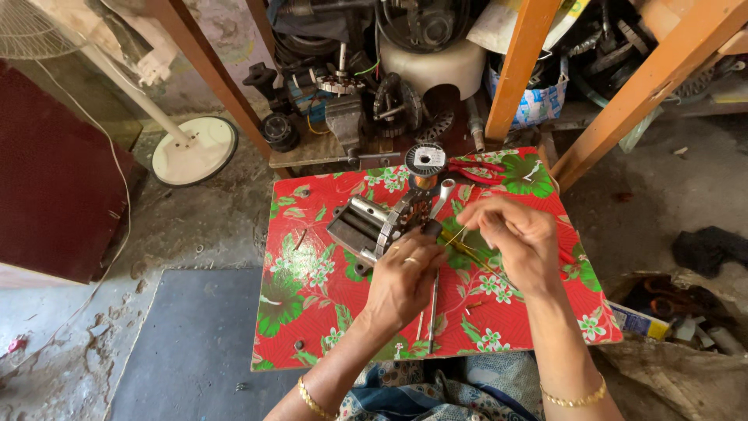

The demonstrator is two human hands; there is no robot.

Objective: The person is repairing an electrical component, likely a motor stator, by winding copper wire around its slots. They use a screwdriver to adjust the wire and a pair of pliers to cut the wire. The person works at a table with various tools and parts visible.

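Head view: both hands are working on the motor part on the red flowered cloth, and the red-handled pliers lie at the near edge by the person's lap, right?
Not quite. The head view shows the red-handled pliers at the far edge of the red flowered cloth, beside the wire spool. The left hand and right hand are indeed working on the motor part.

Left hand (401, 281) covers the near end of the metal motor part (372, 224); what its grip closes on cannot be told. Right hand (523, 242) hides where the thin yellow strands (467, 248) end. Pedestal fan (31, 27) cut off by top-left edge. Shelf clutter (389, 86) behind the desk (312, 327) too dark to sort.
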